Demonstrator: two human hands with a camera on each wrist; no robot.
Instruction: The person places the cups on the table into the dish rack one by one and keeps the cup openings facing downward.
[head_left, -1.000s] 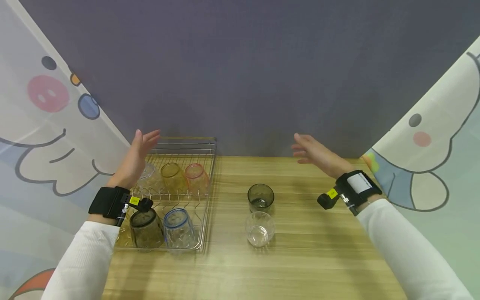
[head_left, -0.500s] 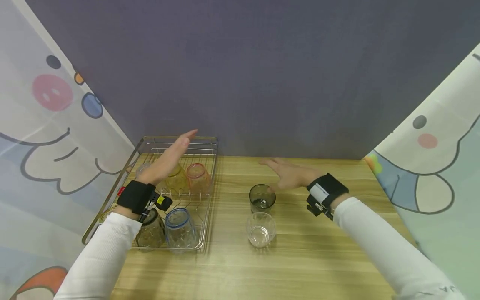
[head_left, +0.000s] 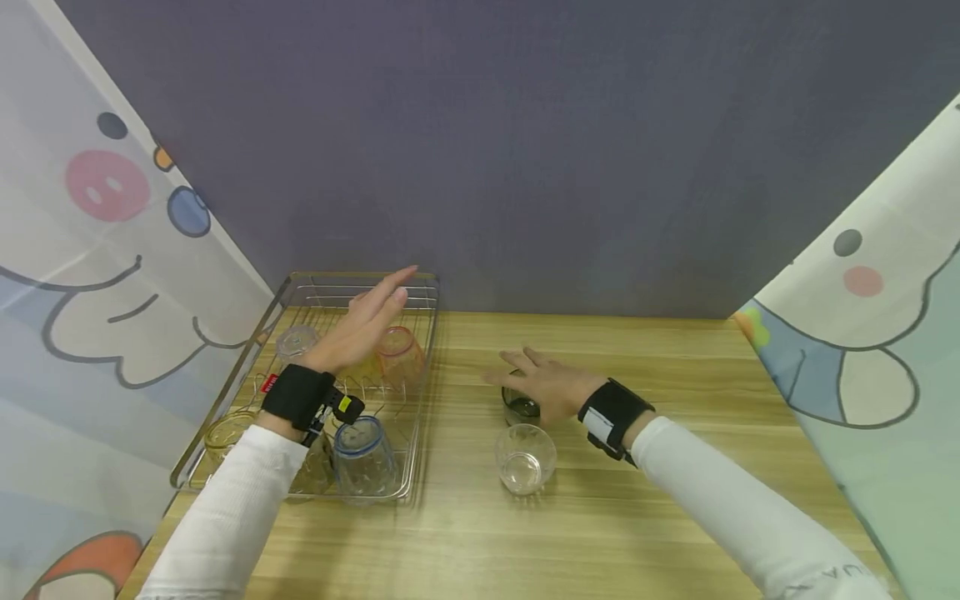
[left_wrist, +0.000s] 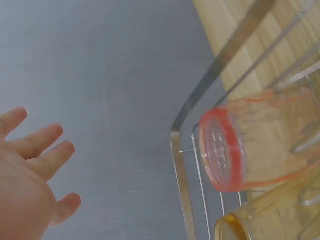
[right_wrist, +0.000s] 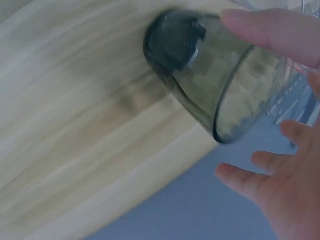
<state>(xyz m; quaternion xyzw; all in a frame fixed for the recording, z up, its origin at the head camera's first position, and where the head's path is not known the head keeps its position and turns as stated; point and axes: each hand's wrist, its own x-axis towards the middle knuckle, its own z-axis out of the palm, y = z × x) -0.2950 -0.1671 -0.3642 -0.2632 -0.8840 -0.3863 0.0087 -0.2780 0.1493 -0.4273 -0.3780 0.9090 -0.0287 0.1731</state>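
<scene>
A smoky grey glass (head_left: 517, 413) stands upright on the wooden table, partly covered from above by my right hand (head_left: 553, 388). In the right wrist view, the thumb lies along the side of the grey glass (right_wrist: 200, 75) and the other fingers spread apart beyond its rim; whether the thumb touches it, I cannot tell. Just in front is a clear glass (head_left: 525, 467), also upright. My left hand (head_left: 358, 332) hovers over the wire rack (head_left: 409, 467) with fingers extended, holding nothing. Below it are a pink-rimmed glass (left_wrist: 220, 150) and a yellow glass (left_wrist: 270, 215).
The rack also bears an upside-down blue-rimmed glass (head_left: 364, 463), a pale glass (head_left: 297, 341), another yellow glass (head_left: 227, 431) and a dark one half hidden by the left wrist. A grey wall (head_left: 480, 150) closes the back; patterned cloths flank both sides.
My right hand has moved left and down from the right side to the grey glass. The left hand has shifted right over the rack. The glasses have stayed put.
</scene>
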